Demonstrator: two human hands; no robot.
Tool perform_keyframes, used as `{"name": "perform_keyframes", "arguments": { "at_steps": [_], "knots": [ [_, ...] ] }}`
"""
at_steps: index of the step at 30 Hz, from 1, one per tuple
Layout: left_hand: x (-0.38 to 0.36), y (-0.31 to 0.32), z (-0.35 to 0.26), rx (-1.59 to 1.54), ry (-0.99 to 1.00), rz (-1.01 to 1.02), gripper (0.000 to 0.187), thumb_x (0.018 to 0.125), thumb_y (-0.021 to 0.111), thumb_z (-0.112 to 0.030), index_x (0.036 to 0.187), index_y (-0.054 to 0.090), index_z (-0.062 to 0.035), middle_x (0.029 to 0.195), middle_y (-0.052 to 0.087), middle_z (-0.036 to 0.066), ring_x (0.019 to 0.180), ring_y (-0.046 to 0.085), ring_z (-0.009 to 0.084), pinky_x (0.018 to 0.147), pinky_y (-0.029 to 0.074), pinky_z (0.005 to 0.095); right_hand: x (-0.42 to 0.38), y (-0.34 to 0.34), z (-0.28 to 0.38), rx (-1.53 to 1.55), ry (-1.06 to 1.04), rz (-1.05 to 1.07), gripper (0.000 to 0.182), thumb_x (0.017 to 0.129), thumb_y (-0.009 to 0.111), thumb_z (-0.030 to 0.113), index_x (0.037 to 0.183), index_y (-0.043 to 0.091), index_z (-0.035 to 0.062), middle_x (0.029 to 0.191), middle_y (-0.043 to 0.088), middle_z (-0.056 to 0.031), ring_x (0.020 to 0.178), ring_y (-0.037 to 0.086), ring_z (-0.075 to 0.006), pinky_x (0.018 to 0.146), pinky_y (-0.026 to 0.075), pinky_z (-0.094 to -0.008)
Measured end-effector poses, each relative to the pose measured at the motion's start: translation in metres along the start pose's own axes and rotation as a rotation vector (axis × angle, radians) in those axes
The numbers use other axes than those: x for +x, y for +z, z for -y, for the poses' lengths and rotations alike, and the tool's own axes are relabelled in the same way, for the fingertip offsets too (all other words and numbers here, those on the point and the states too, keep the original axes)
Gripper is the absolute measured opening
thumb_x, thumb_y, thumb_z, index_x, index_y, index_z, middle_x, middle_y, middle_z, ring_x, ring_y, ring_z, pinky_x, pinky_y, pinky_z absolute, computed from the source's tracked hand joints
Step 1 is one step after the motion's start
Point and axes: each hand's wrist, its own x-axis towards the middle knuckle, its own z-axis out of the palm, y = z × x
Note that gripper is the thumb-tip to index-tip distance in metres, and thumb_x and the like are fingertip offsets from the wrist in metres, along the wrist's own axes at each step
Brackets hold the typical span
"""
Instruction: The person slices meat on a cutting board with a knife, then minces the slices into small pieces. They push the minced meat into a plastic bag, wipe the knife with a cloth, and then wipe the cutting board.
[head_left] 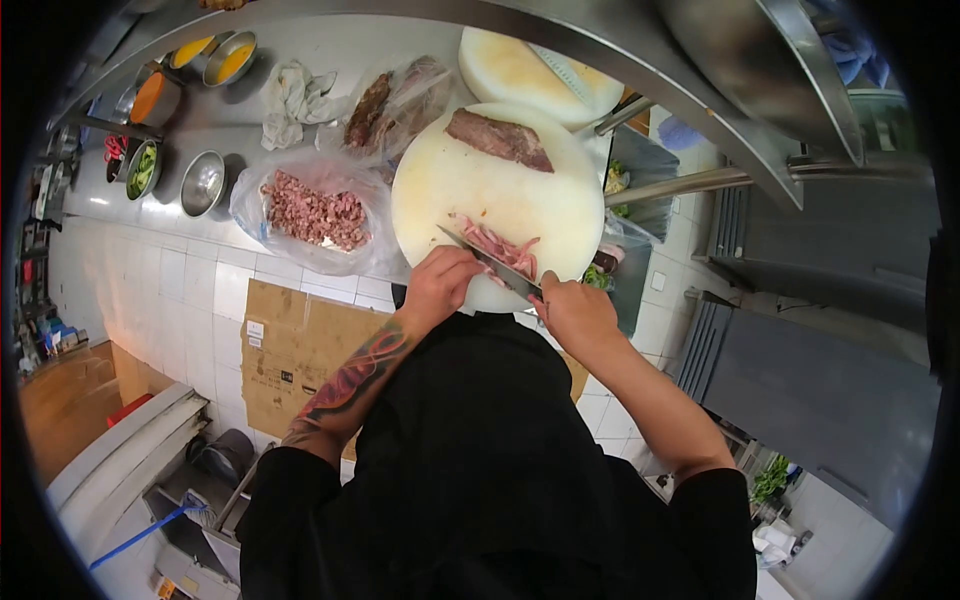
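In the head view, a round white cutting board (440, 180) lies before me. My right hand (583, 318) is wrapped round the handle of a kitchen knife (512, 279), whose blade points up and to the left across the board's near part. On the blade's far side lie strips of sliced meat (497, 244). My left hand (443, 284) is closed, its fingertips pinching a small piece of meat (489, 272) against the blade's near side. A larger brownish-red chunk of meat (500, 140) rests at the far side of the board.
Left of the board are a plastic bag of diced meat (318, 212) and another bag with dark meat (400, 108). Metal bowls (204, 183) stand farther left. A second board (520, 70) bears a cleaver (562, 73). Above hangs a metal shelf edge (640, 90).
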Motion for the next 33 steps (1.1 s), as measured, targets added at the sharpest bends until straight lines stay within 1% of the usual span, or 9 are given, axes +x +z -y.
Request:
{"name": "perform_keyframes", "arguments": {
  "at_steps": [8, 13, 21, 24, 26, 27, 29, 31, 33],
  "knots": [
    [0.006, -0.005, -0.010, -0.016, -0.087, 0.039, 0.024, 0.084, 0.085, -0.003, 0.106, 0.080, -0.0100, 0.114, 0.071, 0.008, 0.106, 0.069, 0.0332, 0.091, 0.057, 0.0435, -0.024, 0.030, -0.020, 0.291, 0.021, -0.161, 0.037, 0.105, 0.071, 0.044, 0.114, 0.066, 0.0088, 0.074, 0.074, -0.0161, 0.074, 0.075, -0.0425, 0.065, 0.057, -0.0523],
    [0.008, -0.014, -0.013, -0.018, -0.076, 0.065, 0.031, 0.084, 0.084, -0.001, 0.113, 0.080, -0.0092, 0.117, 0.071, 0.009, 0.109, 0.068, 0.0340, 0.093, 0.056, 0.0451, -0.050, 0.053, -0.006, 0.603, 0.013, -0.383, 0.040, 0.100, 0.080, 0.022, 0.135, 0.071, 0.0074, 0.099, 0.080, -0.0215, 0.086, 0.078, -0.0409, 0.073, 0.061, -0.0458],
    [-0.005, -0.042, -0.027, 0.007, 0.021, 0.159, 0.026, 0.086, 0.081, -0.001, 0.110, 0.078, -0.0102, 0.117, 0.072, 0.009, 0.106, 0.069, 0.0333, 0.091, 0.054, 0.0448, -0.061, 0.062, 0.004, 0.746, -0.011, -0.529, 0.043, 0.097, 0.082, 0.020, 0.137, 0.073, 0.0059, 0.113, 0.081, -0.0212, 0.097, 0.080, -0.0387, 0.084, 0.063, -0.0427],
    [0.017, -0.037, -0.036, 0.024, 0.067, 0.205, 0.024, 0.088, 0.081, -0.006, 0.112, 0.076, -0.0098, 0.116, 0.071, 0.009, 0.104, 0.068, 0.0332, 0.090, 0.053, 0.0452, -0.067, 0.059, -0.001, 0.892, 0.043, -0.581, 0.042, 0.098, 0.082, 0.018, 0.138, 0.073, 0.0048, 0.112, 0.081, -0.0215, 0.098, 0.082, -0.0343, 0.085, 0.062, -0.0405],
    [0.047, -0.025, -0.044, 0.046, 0.091, 0.217, 0.025, 0.090, 0.081, -0.011, 0.114, 0.075, -0.0095, 0.116, 0.071, 0.009, 0.103, 0.068, 0.0334, 0.090, 0.052, 0.0457, -0.072, 0.060, -0.012, 0.973, 0.251, -0.594, 0.043, 0.099, 0.081, 0.016, 0.138, 0.072, 0.0035, 0.107, 0.081, -0.0200, 0.090, 0.080, -0.0254, 0.082, 0.060, -0.0359],
    [0.067, -0.019, -0.048, 0.083, 0.043, 0.308, 0.032, 0.091, 0.081, -0.014, 0.121, 0.072, -0.0082, 0.118, 0.071, 0.012, 0.105, 0.069, 0.0353, 0.093, 0.052, 0.0475, -0.073, 0.067, -0.019, 1.059, 0.299, -0.610, 0.042, 0.101, 0.079, 0.013, 0.140, 0.071, 0.0014, 0.100, 0.079, -0.0127, 0.084, 0.073, -0.0147, 0.078, 0.057, -0.0305],
    [0.094, 0.002, -0.053, 0.122, 0.000, 0.394, 0.039, 0.091, 0.080, -0.017, 0.127, 0.069, -0.0069, 0.119, 0.071, 0.014, 0.107, 0.070, 0.0372, 0.096, 0.051, 0.0494, -0.076, 0.073, -0.027, 1.154, 0.342, -0.669, 0.041, 0.102, 0.078, 0.012, 0.141, 0.070, 0.0006, 0.099, 0.078, -0.0093, 0.084, 0.070, -0.0115, 0.077, 0.056, -0.0283],
    [0.113, 0.025, -0.060, 0.327, -0.108, 0.686, 0.044, 0.092, 0.077, -0.020, 0.131, 0.064, -0.0050, 0.120, 0.069, 0.016, 0.109, 0.070, 0.0389, 0.098, 0.050, 0.0511, -0.082, 0.078, -0.035, 1.239, 0.404, -0.715, 0.040, 0.105, 0.075, 0.009, 0.143, 0.069, -0.0011, 0.100, 0.074, -0.0024, 0.086, 0.064, -0.0058, 0.076, 0.053, -0.0245],
    [0.127, 0.046, -0.070, 0.438, -0.136, 0.819, 0.044, 0.089, 0.078, -0.016, 0.129, 0.063, -0.0038, 0.118, 0.068, 0.017, 0.110, 0.070, 0.0386, 0.098, 0.052, 0.0508, -0.086, 0.080, -0.036, 1.279, 0.399, -0.737, 0.040, 0.104, 0.076, 0.010, 0.142, 0.069, -0.0013, 0.100, 0.074, -0.0024, 0.085, 0.063, -0.0058, 0.076, 0.053, -0.0241]
  ]
}}
